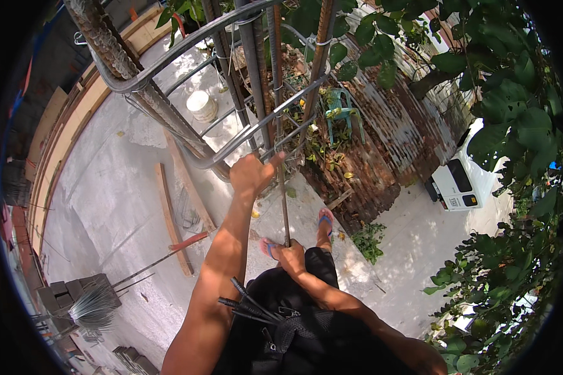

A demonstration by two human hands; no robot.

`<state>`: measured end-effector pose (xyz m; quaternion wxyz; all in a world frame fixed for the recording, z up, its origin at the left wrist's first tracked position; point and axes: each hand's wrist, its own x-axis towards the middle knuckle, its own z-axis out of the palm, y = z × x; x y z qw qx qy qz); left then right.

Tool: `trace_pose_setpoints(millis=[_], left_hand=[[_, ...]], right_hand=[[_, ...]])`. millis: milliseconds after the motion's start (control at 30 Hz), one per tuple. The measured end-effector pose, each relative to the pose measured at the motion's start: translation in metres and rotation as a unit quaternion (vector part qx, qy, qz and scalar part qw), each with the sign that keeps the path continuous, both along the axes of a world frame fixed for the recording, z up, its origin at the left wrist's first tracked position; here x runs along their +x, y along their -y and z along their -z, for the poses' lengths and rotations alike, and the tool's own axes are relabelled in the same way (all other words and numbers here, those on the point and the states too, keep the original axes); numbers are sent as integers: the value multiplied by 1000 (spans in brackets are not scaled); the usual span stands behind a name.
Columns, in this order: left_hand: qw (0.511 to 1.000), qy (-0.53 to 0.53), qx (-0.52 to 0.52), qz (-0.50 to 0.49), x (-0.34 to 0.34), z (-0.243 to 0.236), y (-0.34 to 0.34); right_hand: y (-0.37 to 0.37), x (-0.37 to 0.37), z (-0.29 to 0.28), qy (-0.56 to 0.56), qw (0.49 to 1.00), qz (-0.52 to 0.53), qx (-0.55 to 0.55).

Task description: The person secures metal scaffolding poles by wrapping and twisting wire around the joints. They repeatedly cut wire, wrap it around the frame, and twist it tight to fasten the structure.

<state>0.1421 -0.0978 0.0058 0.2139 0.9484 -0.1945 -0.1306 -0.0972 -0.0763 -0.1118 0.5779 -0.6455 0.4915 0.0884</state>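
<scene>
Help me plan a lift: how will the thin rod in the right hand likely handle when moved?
The thin rod is probably stiff, since it runs straight up from the right hand. Its dull brown surface suggests decent grip rather than slipperiness. Being slender, it may feel light for its length, though its upper end is hard to trace among the bars.

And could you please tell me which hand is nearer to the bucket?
Left. The left hand, at the cage, is below and right of the bucket in the picture; the right hand, around a rod, is farther down and right.
</scene>
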Motion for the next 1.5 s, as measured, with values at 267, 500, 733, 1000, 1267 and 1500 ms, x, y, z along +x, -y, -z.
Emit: trace_pose_setpoints(millis=[267, 500, 733, 1000, 1267, 1500], left_hand=[[999, 46, 14, -14, 0, 12, 7], [998, 2, 57, -32, 2, 17, 18], [996, 21, 62, -55, -1, 4, 28], [995, -66, -75, -11, 8, -5, 30], [998, -42, -35, 10, 17, 6, 20], [998, 61, -19, -22, -1, 5, 26]], right_hand=[[52, -19, 2, -50, 973, -25, -223], [214, -29, -17, 32, 860, -103, -498], [325, 16, -119, 111, 799, -287, -516], [396, 59, -142, 98, 872, -381, 292], [370, 54, -111, 56, 795, -339, 500], [370, 75, -168, 22, 840, -519, 154]])
